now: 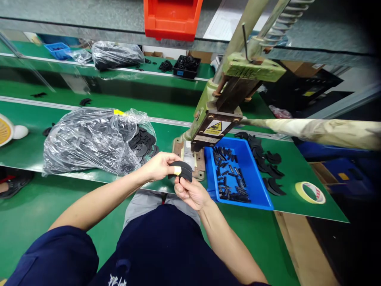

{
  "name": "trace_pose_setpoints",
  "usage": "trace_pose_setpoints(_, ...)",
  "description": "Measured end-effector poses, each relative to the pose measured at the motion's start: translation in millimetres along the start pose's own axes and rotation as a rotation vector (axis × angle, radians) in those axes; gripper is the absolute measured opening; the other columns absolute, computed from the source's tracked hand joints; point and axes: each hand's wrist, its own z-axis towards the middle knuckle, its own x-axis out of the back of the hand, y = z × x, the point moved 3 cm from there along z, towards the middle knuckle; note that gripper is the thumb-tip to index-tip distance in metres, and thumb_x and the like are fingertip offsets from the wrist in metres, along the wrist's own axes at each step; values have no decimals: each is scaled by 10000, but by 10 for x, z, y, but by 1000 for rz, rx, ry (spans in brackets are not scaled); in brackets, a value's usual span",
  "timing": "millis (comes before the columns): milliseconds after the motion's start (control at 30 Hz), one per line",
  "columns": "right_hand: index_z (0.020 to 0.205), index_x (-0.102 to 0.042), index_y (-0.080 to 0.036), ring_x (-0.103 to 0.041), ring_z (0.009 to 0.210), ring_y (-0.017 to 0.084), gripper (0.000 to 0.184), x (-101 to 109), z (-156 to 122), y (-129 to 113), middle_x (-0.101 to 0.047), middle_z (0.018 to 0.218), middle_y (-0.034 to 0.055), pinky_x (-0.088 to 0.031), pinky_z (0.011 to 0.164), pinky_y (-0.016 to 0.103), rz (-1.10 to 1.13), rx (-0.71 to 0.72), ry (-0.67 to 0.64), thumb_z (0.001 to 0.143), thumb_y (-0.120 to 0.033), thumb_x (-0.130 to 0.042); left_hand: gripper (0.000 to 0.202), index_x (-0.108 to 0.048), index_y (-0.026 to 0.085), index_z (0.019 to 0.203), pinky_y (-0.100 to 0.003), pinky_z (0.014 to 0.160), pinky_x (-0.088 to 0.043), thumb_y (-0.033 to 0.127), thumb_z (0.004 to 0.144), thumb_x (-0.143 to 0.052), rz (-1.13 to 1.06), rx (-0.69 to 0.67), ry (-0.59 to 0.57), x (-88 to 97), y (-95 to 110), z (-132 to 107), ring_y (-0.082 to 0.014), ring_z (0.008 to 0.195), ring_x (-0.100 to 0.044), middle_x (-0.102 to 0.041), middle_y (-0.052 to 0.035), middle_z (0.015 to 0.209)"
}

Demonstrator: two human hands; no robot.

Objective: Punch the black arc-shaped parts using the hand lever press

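My left hand (159, 166) and my right hand (190, 192) meet at the near edge of the green workbench. Together they pinch a small stack of black curved flat parts (184, 170); a yellow guard covers one left fingertip. Just behind the hands stands a green hand press (220, 111) with its base plate. To the left lies a clear plastic bag of black curved parts (92, 139), spilling open. To the right sits a blue tray (253, 186) holding several small black offcuts.
Loose black curved parts (269, 167) lie right of the blue tray. A roll of yellow tape (310, 192) rests near the bench's right end. The press lever (321, 131), wrapped in cloth, juts right. An orange bin (172, 18) hangs above. More bags and trays sit on the far belt.
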Motion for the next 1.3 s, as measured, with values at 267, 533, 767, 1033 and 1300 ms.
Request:
trace_pose_setpoints(267,858,-603,-203,-224,481,46,347,29,87,-6,-313,574,-89,-201,405,171,-105,119,12,799,-536,-685,423,-685,99,1035,-231,609,-489,302,689,-822,-45,-8,71,-1,-60,32,-123,643,-636,-716,-58,822)
trace_pose_setpoints(533,985,-670,-145,-576,619,119,391,243,26,-307,-645,746,58,-462,490,239,-523,370,176,890,-509,-563,129,-695,135,921,-288,756,-548,244,897,-631,560,-488,248,129,-3,-218,-155,818,-657,-690,-73,883)
trace_pose_setpoints(767,1005,-737,-286,-657,924,168,230,149,-219,-476,-718,1015,53,-573,835,350,-999,886,334,788,-214,-719,319,-609,177,1222,-329,795,-592,85,927,-530,1124,-1176,262,105,-1,-534,-192,963,-669,-682,-95,959)
trace_pose_setpoints(1033,1045,-731,-300,-704,877,168,314,-16,-215,-467,-747,970,54,-608,759,323,-1340,1176,334,824,-103,-626,341,-605,187,1243,-335,802,-609,75,927,-538,1040,-1132,283,202,-117,-498,-198,1009,-684,-692,-98,989)
trace_pose_setpoints(1300,1200,-657,-265,-709,874,167,395,-23,-155,-575,-726,1063,83,-621,757,315,-1433,1205,460,835,-117,-632,303,-652,194,1186,-300,793,-593,88,925,-543,1016,-1022,380,418,-248,-275,-167,961,-681,-697,-99,1012)
